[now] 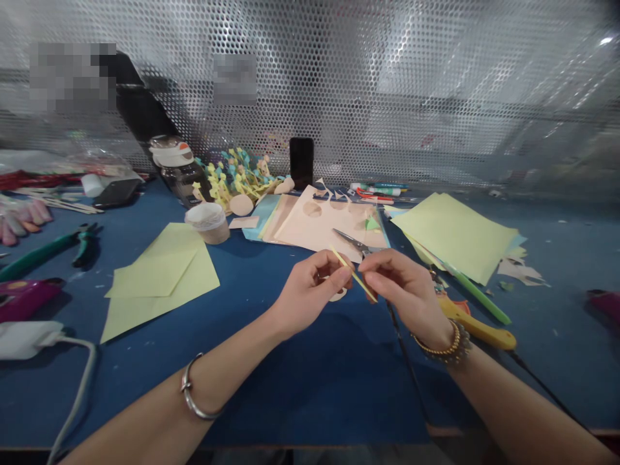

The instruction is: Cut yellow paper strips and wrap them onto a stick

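My left hand point(312, 287) pinches a narrow pale-yellow paper strip point(357, 279) between thumb and fingers. The strip slants down to the right, toward my other hand. Curled fingers of my right hand point(404, 284) close at the strip's lower part; their exact grip is partly hidden. Just behind the hands lie scissors point(349, 240) with their blades pointing away to the left. A small pale round paper piece point(338, 294) shows on the table below my left fingertips. Beside my right wrist rests a yellow-handled tool point(479, 328) with a black cord.
Yellow paper sheets lie left point(159, 274) and right point(458, 232). Pink paper with cut-out holes point(300, 223) is behind the hands. A lidded tub point(208, 223), a bottle point(179, 171), paper flowers point(237, 171) and a phone point(301, 161) stand farther back. Pliers point(53, 248) and a green cutter point(479, 297) flank them.
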### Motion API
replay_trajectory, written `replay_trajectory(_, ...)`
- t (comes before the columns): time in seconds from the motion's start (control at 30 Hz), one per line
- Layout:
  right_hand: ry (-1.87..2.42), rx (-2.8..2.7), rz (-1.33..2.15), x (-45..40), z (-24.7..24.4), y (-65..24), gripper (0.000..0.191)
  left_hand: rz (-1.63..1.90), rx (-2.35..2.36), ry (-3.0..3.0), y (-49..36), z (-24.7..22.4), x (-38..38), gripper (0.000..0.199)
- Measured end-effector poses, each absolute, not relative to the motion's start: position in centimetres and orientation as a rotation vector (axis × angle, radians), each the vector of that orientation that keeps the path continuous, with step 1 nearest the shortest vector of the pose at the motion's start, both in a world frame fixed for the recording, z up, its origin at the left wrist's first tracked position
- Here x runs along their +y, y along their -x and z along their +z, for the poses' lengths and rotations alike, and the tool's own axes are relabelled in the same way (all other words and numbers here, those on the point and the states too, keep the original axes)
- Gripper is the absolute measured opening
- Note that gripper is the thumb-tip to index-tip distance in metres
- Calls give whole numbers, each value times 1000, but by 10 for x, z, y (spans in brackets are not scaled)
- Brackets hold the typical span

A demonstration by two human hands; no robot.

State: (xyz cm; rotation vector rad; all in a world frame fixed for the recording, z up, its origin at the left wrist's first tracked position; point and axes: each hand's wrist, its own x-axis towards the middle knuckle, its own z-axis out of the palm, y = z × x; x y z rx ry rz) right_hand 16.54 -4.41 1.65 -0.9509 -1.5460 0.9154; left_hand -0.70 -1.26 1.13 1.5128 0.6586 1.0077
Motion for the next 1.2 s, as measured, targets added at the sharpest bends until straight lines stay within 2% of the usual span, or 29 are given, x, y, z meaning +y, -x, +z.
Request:
replay_trajectory(0.4,918,-1406,1290,-40,14,-168,14,1005,664,-1542,7,12,-13,22)
replay_trajectory(1.2,930,-1412,1291,-37,10,-170,15,1005,631,-1575,6,10,-14,19)
